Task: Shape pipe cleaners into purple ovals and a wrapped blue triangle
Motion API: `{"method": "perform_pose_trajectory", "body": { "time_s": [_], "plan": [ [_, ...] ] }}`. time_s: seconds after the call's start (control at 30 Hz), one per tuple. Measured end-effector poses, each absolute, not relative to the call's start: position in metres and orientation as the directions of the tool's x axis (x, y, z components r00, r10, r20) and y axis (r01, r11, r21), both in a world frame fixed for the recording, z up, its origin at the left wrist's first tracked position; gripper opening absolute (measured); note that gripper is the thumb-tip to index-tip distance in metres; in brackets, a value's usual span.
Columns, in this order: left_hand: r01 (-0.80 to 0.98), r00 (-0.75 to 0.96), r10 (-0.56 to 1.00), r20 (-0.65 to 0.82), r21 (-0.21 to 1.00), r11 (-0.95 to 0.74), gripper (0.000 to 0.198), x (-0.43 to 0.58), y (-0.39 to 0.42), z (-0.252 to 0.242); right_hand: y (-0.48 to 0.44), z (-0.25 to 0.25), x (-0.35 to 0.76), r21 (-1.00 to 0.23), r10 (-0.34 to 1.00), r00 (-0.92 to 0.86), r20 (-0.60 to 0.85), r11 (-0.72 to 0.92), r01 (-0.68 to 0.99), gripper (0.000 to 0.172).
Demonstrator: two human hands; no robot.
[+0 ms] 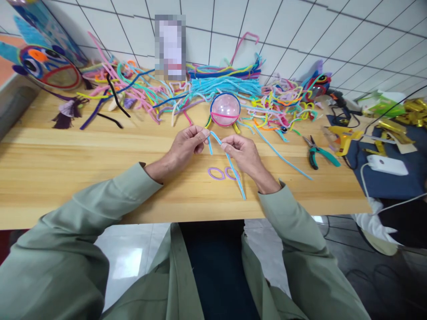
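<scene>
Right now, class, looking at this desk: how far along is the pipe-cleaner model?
Looks done: two purple loops lie on the table, and the pink ball is already banded. In hand: left hand and right hand both pinch a bent blue stem. Seemingly left: the pile behind is loose, and pliers and glue gun lie untouched.

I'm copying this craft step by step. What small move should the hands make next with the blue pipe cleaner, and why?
Probably press the bend tighter: the left hand and right hand pinch the blue pipe cleaner either side of a kink, and its long end runs free past the right hand.
</scene>
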State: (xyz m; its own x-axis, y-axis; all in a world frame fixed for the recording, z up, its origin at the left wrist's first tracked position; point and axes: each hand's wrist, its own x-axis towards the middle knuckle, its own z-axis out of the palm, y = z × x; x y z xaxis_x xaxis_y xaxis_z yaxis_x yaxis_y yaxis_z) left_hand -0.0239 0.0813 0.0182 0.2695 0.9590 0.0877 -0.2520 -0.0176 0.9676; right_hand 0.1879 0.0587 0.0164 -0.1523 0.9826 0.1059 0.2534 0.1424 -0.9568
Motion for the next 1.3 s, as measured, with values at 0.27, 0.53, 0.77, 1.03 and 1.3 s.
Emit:
{"method": "perform_pose_trajectory", "body": {
  "time_s": [0.27, 0.53, 0.77, 1.03, 1.3],
  "plan": [
    [-0.250, 0.254, 0.962, 0.104, 0.968, -0.039, 0.058, -0.026, 0.083, 0.017, 0.058, 0.018, 0.187, -0.955, 0.982, -0.170, 0.085, 0.129, 0.267, 0.021],
    [-0.273, 0.293, 0.950, 0.104, 0.962, -0.021, 0.051, -0.025, 0.082, 0.013, 0.057, 0.021, 0.187, -0.956, 0.978, -0.191, 0.082, 0.131, 0.264, 0.023],
    [-0.322, 0.401, 0.908, 0.120, 0.947, 0.017, 0.048, -0.028, 0.082, 0.014, 0.058, 0.024, 0.190, -0.970, 0.969, -0.243, 0.051, 0.105, 0.218, 0.031],
    [-0.293, 0.388, 0.920, 0.064, 0.954, 0.058, 0.047, -0.027, 0.080, 0.019, 0.056, 0.026, 0.188, -0.969, 0.974, -0.218, 0.063, 0.112, 0.222, 0.030],
    [-0.246, 0.330, 0.943, 0.045, 0.969, 0.040, 0.048, -0.025, 0.080, 0.016, 0.057, 0.021, 0.188, -0.959, 0.983, -0.165, 0.086, 0.126, 0.255, 0.028]
  ]
}}
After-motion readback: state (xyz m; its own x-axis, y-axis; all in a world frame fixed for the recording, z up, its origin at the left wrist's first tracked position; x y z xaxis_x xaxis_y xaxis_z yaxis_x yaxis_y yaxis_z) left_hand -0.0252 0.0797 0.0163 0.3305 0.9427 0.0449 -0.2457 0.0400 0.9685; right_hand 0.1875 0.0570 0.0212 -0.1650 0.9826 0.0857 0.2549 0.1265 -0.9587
